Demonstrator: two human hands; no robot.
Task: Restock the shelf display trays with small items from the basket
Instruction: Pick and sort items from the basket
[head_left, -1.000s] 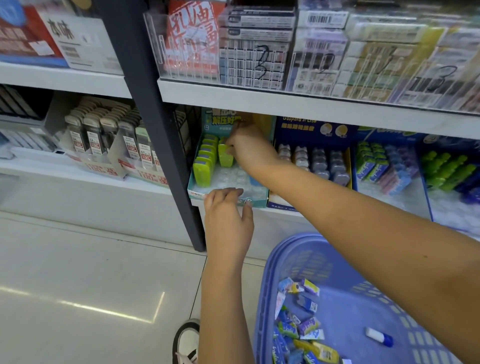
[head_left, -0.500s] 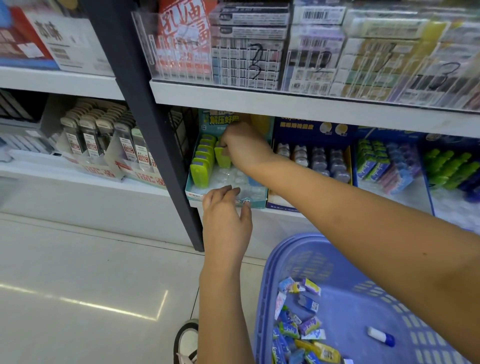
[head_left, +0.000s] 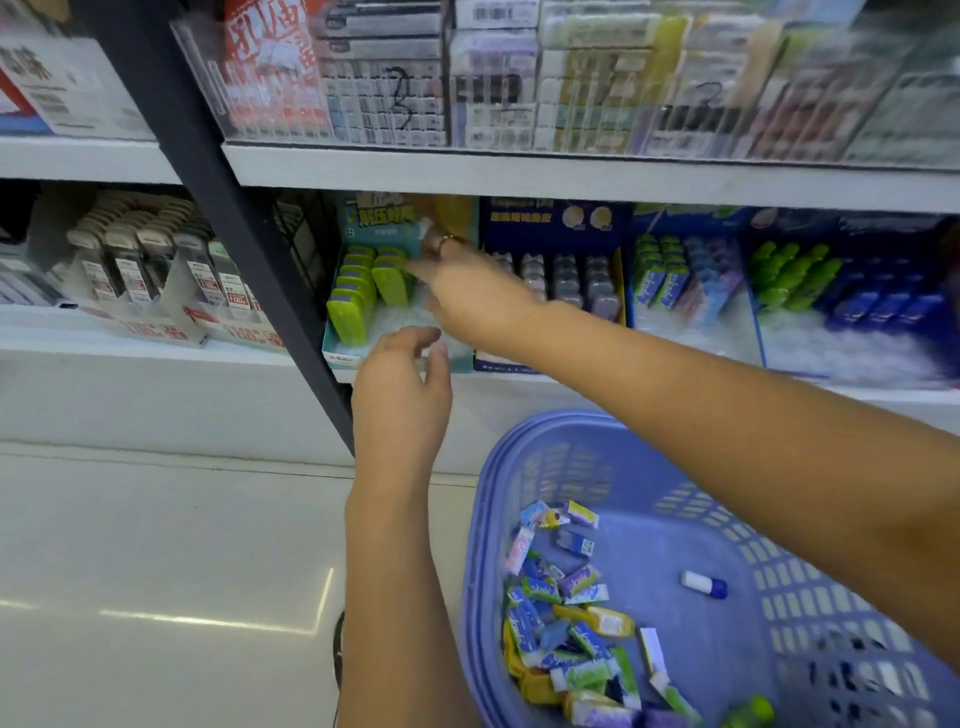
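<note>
A teal display tray (head_left: 340, 356) on the lower shelf holds two rows of lime-green cases (head_left: 353, 307) at its left; the rest of its clear insert is bare. My right hand (head_left: 470, 293) reaches over the tray with fingers stretched out, the fingertips at the second-row green case (head_left: 392, 283), holding nothing. My left hand (head_left: 402, 387) hovers at the tray's front edge with fingers loosely curled and nothing in them. Below right, the blue plastic basket (head_left: 485, 519) holds several small wrapped items (head_left: 566, 623).
A dark shelf upright (head_left: 249, 249) stands just left of the tray. To the right are more trays: grey cases (head_left: 566, 283), green and blue sticks (head_left: 795, 275). A white-and-blue tube (head_left: 704, 584) lies loose in the basket. White floor (head_left: 156, 545) spreads to the left.
My right hand has let go of the green case, which now stands in the second row, and has drawn back to the right. My left hand's fingers lifted slightly off the tray front.
</note>
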